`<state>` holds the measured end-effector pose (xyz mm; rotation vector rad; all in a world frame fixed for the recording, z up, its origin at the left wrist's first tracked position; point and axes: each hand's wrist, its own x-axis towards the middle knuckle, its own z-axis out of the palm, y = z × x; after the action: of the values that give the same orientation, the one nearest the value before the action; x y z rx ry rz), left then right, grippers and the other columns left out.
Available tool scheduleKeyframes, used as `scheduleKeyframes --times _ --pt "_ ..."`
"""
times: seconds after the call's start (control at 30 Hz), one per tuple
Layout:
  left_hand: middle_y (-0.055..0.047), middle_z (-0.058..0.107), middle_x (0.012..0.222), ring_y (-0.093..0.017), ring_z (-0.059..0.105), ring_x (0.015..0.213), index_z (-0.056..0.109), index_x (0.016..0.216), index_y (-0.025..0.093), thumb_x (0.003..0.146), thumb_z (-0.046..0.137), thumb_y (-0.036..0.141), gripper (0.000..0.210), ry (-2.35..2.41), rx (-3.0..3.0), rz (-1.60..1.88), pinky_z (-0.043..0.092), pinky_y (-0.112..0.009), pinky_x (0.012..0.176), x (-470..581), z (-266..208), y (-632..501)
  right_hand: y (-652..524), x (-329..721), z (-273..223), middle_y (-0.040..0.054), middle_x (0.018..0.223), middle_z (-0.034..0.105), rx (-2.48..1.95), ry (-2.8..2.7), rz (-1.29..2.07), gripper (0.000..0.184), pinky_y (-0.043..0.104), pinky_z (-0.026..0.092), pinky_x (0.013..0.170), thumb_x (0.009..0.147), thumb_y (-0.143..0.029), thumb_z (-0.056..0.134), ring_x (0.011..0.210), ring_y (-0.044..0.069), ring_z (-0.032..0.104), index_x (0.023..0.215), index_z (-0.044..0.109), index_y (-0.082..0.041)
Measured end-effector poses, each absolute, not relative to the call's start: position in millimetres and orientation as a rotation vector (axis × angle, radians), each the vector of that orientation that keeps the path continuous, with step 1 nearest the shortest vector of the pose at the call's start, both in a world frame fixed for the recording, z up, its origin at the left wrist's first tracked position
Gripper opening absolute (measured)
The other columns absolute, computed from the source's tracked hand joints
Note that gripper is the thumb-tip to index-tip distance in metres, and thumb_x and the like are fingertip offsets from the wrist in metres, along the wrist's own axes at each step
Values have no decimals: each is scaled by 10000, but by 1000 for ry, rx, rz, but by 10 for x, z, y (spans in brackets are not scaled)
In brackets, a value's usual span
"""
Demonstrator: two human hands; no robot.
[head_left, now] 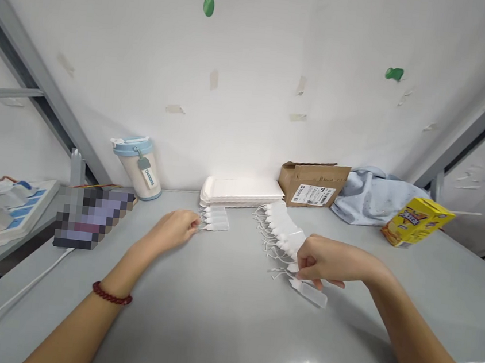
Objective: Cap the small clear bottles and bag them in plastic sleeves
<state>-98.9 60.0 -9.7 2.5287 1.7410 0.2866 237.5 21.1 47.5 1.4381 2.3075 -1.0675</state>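
Several small translucent white tags (216,226) with thin string loops lie in a short overlapping row at the middle left. At their string ends my left hand (177,229) rests with its fingers closed, seemingly pinching a string. A longer overlapping row of similar white tags (280,223) slants toward me on the right, with strings pointing left. My right hand (325,260) is over the near end of that row, thumb and fingers pinched on a tag. One tag (311,294) sticks out below this hand. The fingertips partly hide what they hold.
Behind the tags lies a stack of flat white sheets (243,192), beside a cardboard box (313,186). A pale blue cloth (373,195) and yellow carton (415,223) stand right. At left are a tumbler (142,171), blurred phone (95,218), white cable (17,299) and power strip (22,216).
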Motion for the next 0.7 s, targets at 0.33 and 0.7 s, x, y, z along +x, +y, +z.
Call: scheduleKeyframes --times 0.33,0.7 --pt "-62 600 950 -229 541 915 601 959 195 832 467 312 219 1592 2615 491 440 -326 722 -725 -168 521 -83 2253 282 17 583 505 1458 2526 -242 149 246 200 465 647 -124 518 514 120 444 521 454 -170" --pt "-69 578 900 -236 476 904 605 959 172 823 524 221 166 1600 2739 665 449 -355 743 -728 -355 624 -79 2209 381 52 680 591 1447 2381 -174 108 243 223 480 695 -156 533 592 157 539 588 541 -158"
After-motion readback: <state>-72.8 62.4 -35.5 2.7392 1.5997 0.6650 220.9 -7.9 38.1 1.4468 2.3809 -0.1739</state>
